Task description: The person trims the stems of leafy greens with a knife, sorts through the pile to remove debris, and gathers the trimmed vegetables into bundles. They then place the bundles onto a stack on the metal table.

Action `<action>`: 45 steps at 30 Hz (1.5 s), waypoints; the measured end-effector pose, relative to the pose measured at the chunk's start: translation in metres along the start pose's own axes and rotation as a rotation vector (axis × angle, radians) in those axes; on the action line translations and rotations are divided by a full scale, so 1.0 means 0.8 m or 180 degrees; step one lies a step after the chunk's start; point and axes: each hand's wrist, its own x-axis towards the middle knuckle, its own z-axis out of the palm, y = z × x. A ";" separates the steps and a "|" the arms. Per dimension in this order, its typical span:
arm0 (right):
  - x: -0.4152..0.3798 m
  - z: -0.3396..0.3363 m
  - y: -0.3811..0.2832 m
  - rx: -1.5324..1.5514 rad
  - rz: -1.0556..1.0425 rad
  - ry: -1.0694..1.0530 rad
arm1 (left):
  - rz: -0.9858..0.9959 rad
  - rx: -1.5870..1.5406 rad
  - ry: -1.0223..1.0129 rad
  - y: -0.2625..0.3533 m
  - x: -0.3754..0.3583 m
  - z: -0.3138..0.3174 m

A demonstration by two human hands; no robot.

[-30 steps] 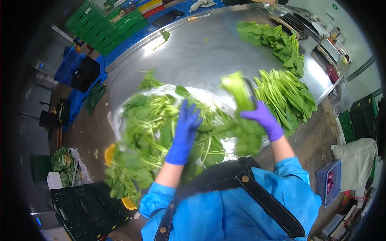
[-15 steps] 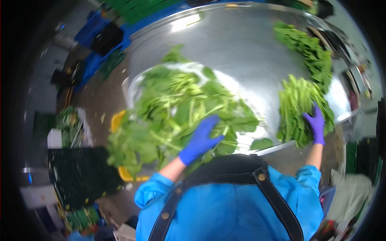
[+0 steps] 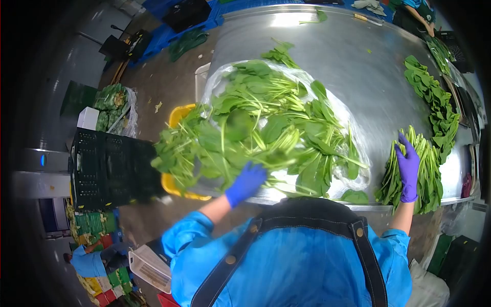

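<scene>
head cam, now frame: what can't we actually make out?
- Left hand: fingers buried in the leaf pile; grip unclear.
- Yellow bin: mostly hidden by leaves.
- Right hand: lies on the bundle; palm side hidden.
- Co-worker: cut off by the top edge.

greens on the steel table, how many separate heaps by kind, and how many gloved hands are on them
Loose leafy heap on plastic sheet: 1
Stacked stem bunch pile: 1
Leafy row along far edge: 1
Gloved hands, left hand and right hand: 2
Total: 3 heaps, 2 hands
</scene>
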 end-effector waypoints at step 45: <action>-0.091 0.219 -0.179 0.1833 -0.0170 -0.2270 | -0.1440 -0.5176 0.1318 0.062 0.102 -0.070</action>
